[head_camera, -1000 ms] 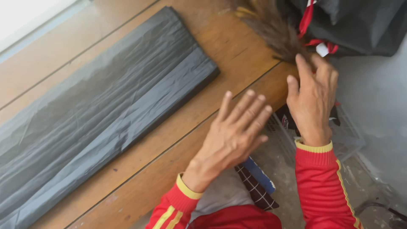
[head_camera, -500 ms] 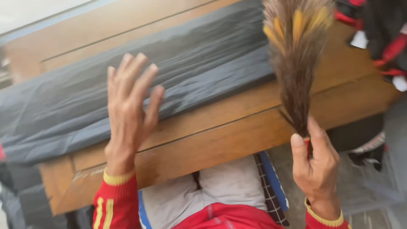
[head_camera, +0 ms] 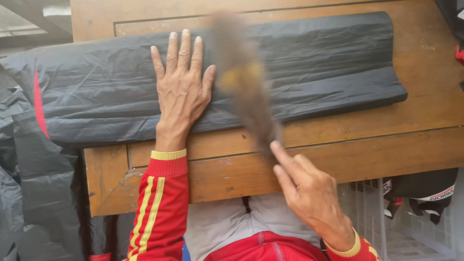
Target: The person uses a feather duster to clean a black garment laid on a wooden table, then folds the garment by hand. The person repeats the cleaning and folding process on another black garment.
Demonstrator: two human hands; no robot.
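- Wooden table [head_camera: 386, 150], panelled and worn; a pale crate [head_camera: 377, 217] beneath at 5 o'clock.
- One long black plastic-wrapped bundle [head_camera: 314, 72] lies across the table.
- Left hand [head_camera: 181, 89]: grip released, flat on the bundle.
- Right hand [head_camera: 309, 193]: grip clenched on one blurred feather duster [head_camera: 244, 82], above the bundle.

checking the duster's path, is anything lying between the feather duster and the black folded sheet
Nothing visible does: the feather duster, held in the right hand, sweeps directly over the black folded sheet; the left hand presses flat beside it.

A long wrapped bundle [head_camera: 290, 72] lies across the counter [head_camera: 411, 145]. The left hand [head_camera: 182, 89] rests flat on the bundle. The feather duster [head_camera: 244, 82] stands just to that hand's right, above the bundle.
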